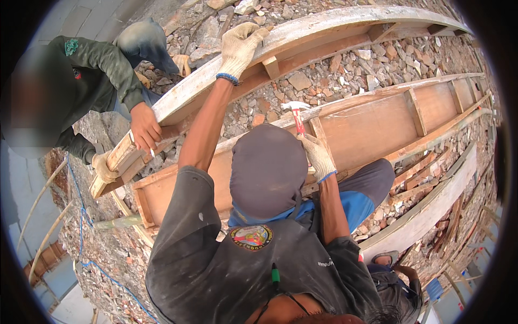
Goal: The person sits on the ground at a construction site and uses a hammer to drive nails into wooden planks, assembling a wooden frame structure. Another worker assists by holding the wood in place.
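My left hand (240, 46), in a white knit glove, grips the top edge of a long pale curved plank (334, 24) that runs across the rubble. My right hand (318, 156), also gloved, holds a red-handled hammer (296, 113) with its steel head up, over the rim of a shallow wooden formwork trough (372, 121). At the left a co-worker in a green jacket holds the plank's near end with a bare hand (144, 127); that person's gloved hand (102, 167) is under the end.
Broken brick and stone rubble (345, 67) lies between the timbers. More planks and wooden frames (431, 208) run along the right. A blue cord (81, 216) and thin bent rods hang at the left edge over a drop. A sandal (386, 258) is at lower right.
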A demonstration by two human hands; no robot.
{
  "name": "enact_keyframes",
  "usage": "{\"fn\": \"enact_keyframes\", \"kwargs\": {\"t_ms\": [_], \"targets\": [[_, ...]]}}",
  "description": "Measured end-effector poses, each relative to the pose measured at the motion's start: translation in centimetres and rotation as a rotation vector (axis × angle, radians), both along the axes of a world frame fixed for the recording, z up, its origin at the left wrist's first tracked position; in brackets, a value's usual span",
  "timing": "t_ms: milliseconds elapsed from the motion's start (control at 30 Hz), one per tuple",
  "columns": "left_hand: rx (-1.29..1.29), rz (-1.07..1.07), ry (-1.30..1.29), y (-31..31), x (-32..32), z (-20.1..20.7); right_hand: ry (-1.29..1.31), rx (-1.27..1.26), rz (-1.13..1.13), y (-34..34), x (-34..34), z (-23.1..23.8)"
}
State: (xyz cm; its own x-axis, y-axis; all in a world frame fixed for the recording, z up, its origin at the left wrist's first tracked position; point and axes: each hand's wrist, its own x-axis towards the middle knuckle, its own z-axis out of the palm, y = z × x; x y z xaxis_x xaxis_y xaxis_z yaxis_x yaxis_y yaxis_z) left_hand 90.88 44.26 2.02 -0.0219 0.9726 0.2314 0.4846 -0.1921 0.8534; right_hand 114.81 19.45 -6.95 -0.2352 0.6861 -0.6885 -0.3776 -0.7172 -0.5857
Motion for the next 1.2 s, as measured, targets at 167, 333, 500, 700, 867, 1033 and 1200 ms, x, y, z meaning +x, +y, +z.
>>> {"fn": "enact_keyframes", "kwargs": {"t_ms": [167,333,500,700,867,1033,1200], "targets": [[0.027,0.012,-0.013,-0.2,0.2,-0.7,-0.058,-0.098,-0.171,-2.9,2.6,1.5],[0.152,0.058,0.005,-0.6,0.5,-0.5,-0.046,-0.028,-0.173,-3.5,3.5,2.1],[0.01,0.014,0.075,-0.2,0.2,-0.2,-0.148,0.174,-0.201,-1.7,1.7,5.5],[0.135,0.059,-0.03,-0.4,0.3,-1.7,-0.414,0.36,-0.076,3.4,0.4,14.2],[0.104,0.006,0.054,-0.7,0.5,-0.7,-0.816,0.863,0.092,9.1,1.0,17.5],[0.187,0.01,0.157,-1.2,0.7,0.2,-1.074,1.163,0.134,11.7,-1.1,22.2],[0.09,0.017,0.117,-1.1,0.7,0.6,-1.227,1.082,0.493,12.7,-0.8,21.9]]}}
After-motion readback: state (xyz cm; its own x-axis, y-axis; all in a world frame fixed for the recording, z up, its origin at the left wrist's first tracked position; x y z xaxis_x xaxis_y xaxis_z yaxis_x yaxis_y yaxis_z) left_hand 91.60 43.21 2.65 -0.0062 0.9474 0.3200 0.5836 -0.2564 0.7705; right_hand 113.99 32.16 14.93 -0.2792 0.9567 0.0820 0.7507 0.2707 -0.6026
